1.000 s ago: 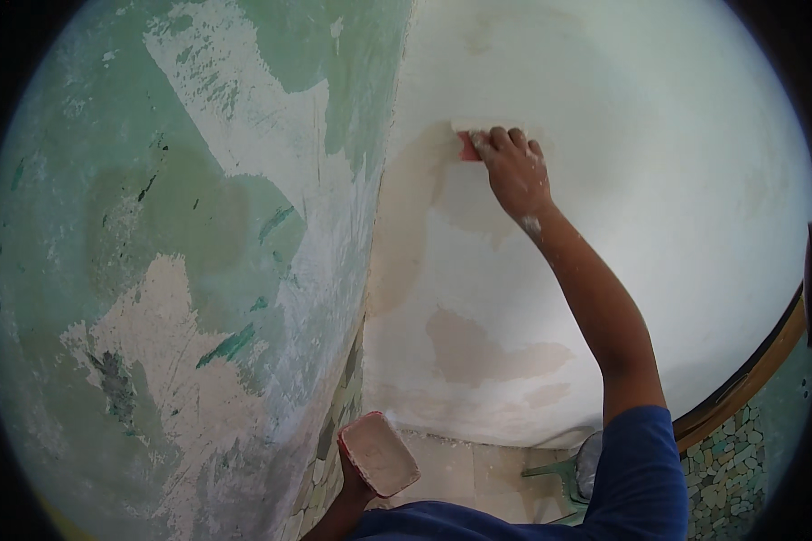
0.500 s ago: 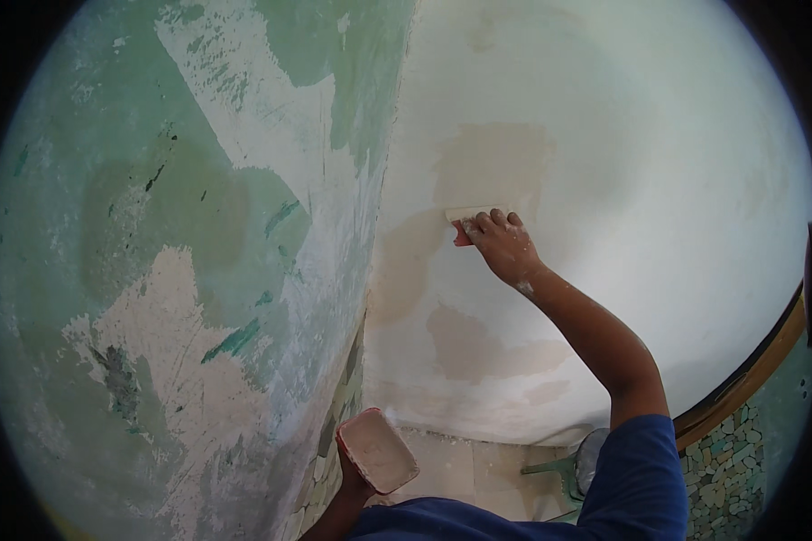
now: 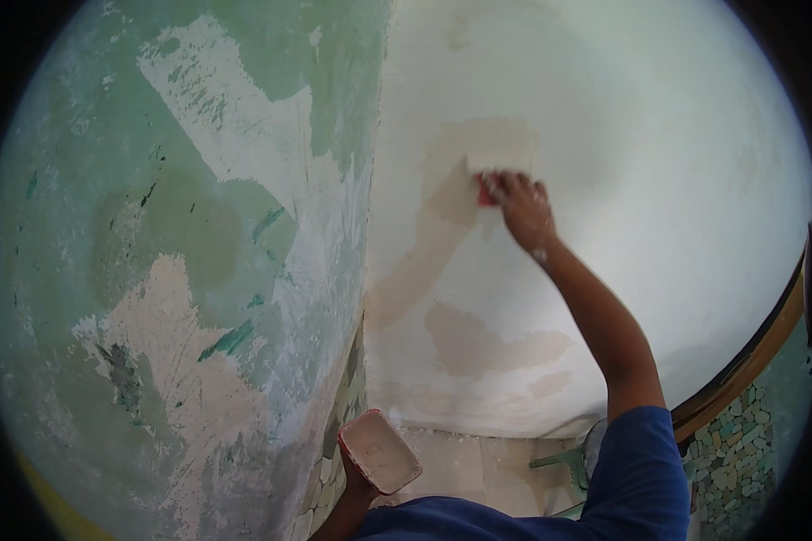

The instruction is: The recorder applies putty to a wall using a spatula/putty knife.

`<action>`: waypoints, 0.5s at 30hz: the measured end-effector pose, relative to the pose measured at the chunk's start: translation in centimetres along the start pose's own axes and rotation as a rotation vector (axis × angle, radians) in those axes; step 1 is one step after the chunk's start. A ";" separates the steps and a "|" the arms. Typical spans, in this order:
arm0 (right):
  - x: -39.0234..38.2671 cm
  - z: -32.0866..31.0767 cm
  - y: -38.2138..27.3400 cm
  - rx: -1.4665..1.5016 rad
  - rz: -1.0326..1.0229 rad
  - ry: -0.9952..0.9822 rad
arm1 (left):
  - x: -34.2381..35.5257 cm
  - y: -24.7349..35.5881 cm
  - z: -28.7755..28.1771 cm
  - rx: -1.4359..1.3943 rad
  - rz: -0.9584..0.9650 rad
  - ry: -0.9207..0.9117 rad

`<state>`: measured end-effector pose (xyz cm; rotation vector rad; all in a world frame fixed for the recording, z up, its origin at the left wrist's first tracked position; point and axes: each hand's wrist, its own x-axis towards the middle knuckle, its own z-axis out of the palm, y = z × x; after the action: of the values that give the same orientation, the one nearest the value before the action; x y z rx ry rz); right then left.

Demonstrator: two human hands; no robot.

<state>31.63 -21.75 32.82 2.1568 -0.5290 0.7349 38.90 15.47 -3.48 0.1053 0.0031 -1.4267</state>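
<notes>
My right hand (image 3: 528, 216) is raised to the white wall (image 3: 659, 270), its fingers closed on a putty spreader (image 3: 486, 191) with a red grip and a pale blade. The blade lies at the wall over a damp beige patch (image 3: 451, 149). The hand is slightly blurred. Low down near the corner, my left hand (image 3: 359, 485) grips a red rectangular tub (image 3: 347, 449) from its left side. Smooth pale putty (image 3: 381, 455) shows inside the tub. Most of the left fingers are hidden by the tub.
At the left stands a green wall (image 3: 54, 270) with rough whitish patches, meeting the white wall in a corner. A green stool or chair (image 3: 559, 473) is beside my right arm at floor level. A curved brown edge (image 3: 740, 383) and stone-patterned surface (image 3: 726, 469) lie at the lower right.
My right hand has moved up and slightly right along the wall with the spreader. My left hand and the tub stay nearly in place. The view has shifted slightly.
</notes>
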 end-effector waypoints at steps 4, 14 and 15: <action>-10.9 2.9 -7.4 0.238 -0.105 -0.334 | 0.9 0.7 -5.3 0.090 0.092 0.009; -58.6 -0.5 -20.8 0.563 1.165 -1.121 | 5.5 -2.4 -1.1 0.738 0.238 0.072; -63.7 -2.0 -21.7 0.492 1.312 -1.073 | 6.1 -2.9 -0.8 0.806 0.229 0.037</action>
<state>-3.99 1.15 -19.51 2.3109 -2.6755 0.1964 36.95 9.06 -4.87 0.7704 -0.5399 -1.1240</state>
